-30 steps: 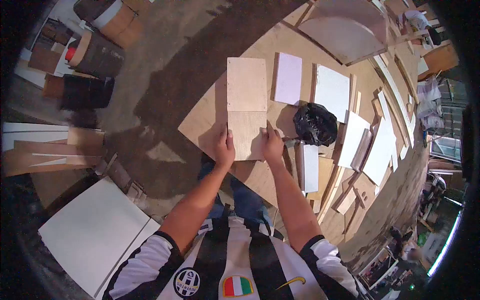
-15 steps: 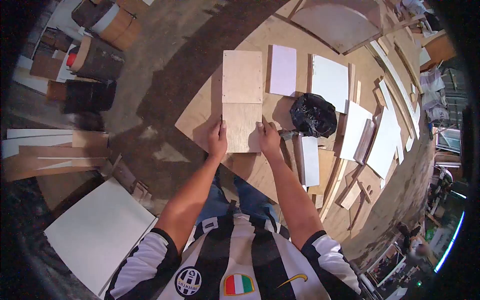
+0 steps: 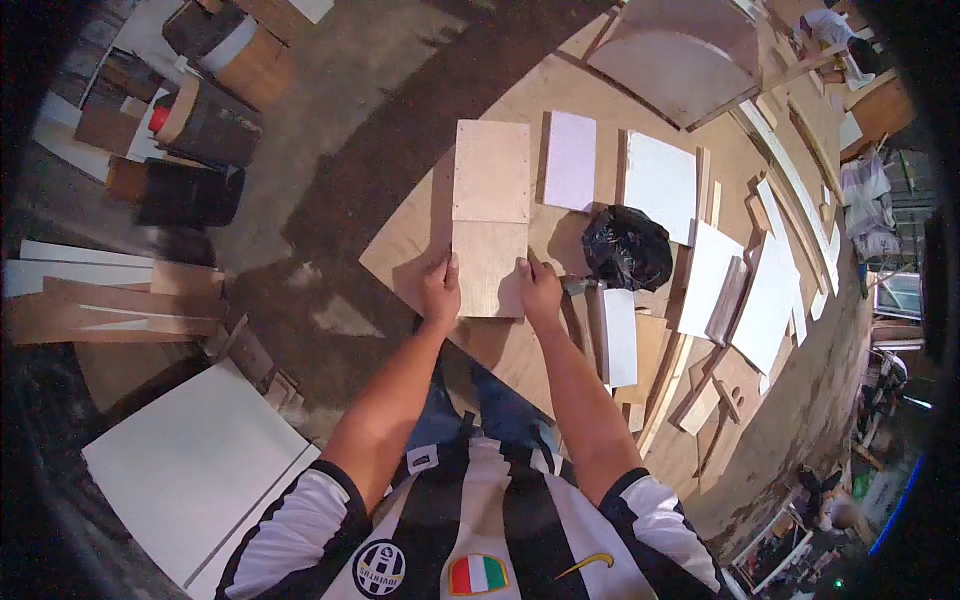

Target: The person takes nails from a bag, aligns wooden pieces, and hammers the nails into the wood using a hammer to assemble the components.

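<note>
Between my two hands is a wooden box-like piece (image 3: 490, 268), its upper half a paler panel with small screw or nail marks at the corners. My left hand (image 3: 440, 290) grips its lower left edge, thumb on top. On the lower right edge my right hand (image 3: 541, 290) is closed in the same way. The piece lies over a large plywood tabletop (image 3: 400, 240). To its right are a lilac board (image 3: 570, 161) and a black plastic bag (image 3: 627, 248). The undersides of both hands are hidden.
White boards (image 3: 660, 185) and wood strips (image 3: 668, 390) cover the tabletop's right side. A curved panel frame (image 3: 690, 55) stands at the far end. A large white board (image 3: 195, 460) is at lower left. Another person (image 3: 828, 35) is at upper right.
The view shifts up and then back down, and the hands and wooden piece shift with it. Both hands keep the same hold on the piece.
</note>
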Tool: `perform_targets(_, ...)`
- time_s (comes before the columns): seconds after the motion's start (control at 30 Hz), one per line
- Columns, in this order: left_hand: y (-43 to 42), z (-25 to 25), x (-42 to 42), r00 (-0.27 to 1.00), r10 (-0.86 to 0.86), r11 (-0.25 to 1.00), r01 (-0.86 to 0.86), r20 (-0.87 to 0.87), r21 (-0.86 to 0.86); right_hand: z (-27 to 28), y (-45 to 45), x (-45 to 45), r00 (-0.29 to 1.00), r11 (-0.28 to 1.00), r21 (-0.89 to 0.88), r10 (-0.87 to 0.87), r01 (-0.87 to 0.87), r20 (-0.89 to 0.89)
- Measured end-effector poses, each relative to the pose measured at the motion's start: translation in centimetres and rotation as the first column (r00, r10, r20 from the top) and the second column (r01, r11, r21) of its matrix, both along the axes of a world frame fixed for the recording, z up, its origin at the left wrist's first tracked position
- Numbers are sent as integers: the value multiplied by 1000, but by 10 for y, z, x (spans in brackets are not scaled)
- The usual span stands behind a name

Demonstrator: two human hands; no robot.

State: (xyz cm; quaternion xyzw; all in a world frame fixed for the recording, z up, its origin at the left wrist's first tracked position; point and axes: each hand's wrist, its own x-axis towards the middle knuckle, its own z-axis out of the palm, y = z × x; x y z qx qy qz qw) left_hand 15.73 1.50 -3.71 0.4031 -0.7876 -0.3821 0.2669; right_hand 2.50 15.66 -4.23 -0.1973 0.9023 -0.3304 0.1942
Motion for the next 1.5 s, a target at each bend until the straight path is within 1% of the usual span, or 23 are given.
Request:
perform_targets(0.07, -1, 2, 2, 999, 11, 999, -8, 47, -51, 0, 1, 2, 999, 1000, 7, -24, 23, 21)
perform_targets(0.17, -4, -1, 1, 990, -50, 999, 49, 130, 4, -1, 2, 0, 995, 998, -47, -28, 32, 92)
perform_targets(0.23, -5, -5, -1, 994, -27, 997, 34, -103, 65, 5, 3, -2, 998, 997, -72, -21, 26, 62)
perform_targets(0.27, -5, -8, 1, 994, -31, 998, 37, -107, 59, 8, 4, 0, 999, 996, -90, -15, 18, 41)
perform_targets(0.33, -5, -4, 4, 997, 72, 997, -72, -2, -32, 4, 6, 4, 998, 988, -141, -60, 59, -2)
perform_targets(0.4, -8, -2, 0, 997, 68, 997, -66, 42, -47, 2, 10, 4, 993, 976, -191, -110, 100, -43)
perform_targets(0.47, -4, -1, -4, 994, 62, 997, -57, 88, -60, 2, 14, 3, 993, 974, -198, -106, 113, 45)
perform_targets(0.53, 4, 13, -6, 994, -14, 969, 41, 111, -242, 8, 16, 3, 995, 971, -219, -93, 98, 36)
perform_targets(0.57, 9, 6, -3, 994, -19, 969, 45, 110, -243, 11, 16, 3, 997, 968, -239, -70, 73, 24)
perform_targets(0.63, 18, -13, 1, 988, 74, 993, -61, 132, -101, 11, 12, 9, 999, 977, -205, -54, 54, 9)
perform_targets(0.8, 26, -14, 1, 997, 31, 1000, -30, 74, -6, 12, 7, 21, 997, 986, -149, -82, 79, -14)
perform_targets(0.83, 25, -18, 0, 997, 37, 999, -39, 73, 31, 11, 7, 20, 997, 990, -116, -74, 77, 35)
perform_targets(0.87, 24, -21, 0, 997, 38, 999, -40, 74, 30, 11, 6, 19, 994, 994, -83, -66, 73, 84)
perform_targets(0.97, 25, -14, -4, 998, 54, 998, -53, -17, 46, 14, 7, 20, 997, 995, -84, -58, 62, 50)
perform_targets(1.07, 19, -1, -5, 997, 58, 997, -60, 44, 42, 11, 3, 20, 997, 991, -119, -66, 69, 27)
perform_targets(1.13, 15, 12, -7, 988, 26, 999, -19, 155, -45, 6, 2, 21, 998, 992, -108, -61, 63, 23)
perform_targets(1.17, 14, 11, -8, 988, 26, 999, -19, 154, -47, 4, 1, 19, 998, 993, -98, -62, 63, 13)
perform_targets(1.23, 11, 10, -8, 997, 13, 996, -19, 70, 84, 8, 1, 20, 997, 994, -83, -69, 71, 26)
perform_targets(1.27, 9, 9, -8, 998, 13, 996, -19, 69, 84, 10, 1, 21, 996, 995, -66, -75, 77, 40)
perform_targets(1.33, 7, 13, -8, 985, -3, 974, -36, 171, 226, 9, 1, 21, 997, 994, -83, -70, 73, 39)
perform_targets(1.4, 5, -18, -1, 989, -1, 986, -23, 147, 162, 9, 2, 22, 997, 993, -99, -67, 70, 38)
perform_targets(1.43, 4, -22, 0, 993, -2, 995, -10, 122, 99, 9, 2, 23, 998, 990, -123, -63, 65, 23)
perform_targets(1.5, 5, -13, 0, 996, 5, 994, -14, 90, 107, 13, 6, 20, 997, 987, -142, -71, 71, 0)
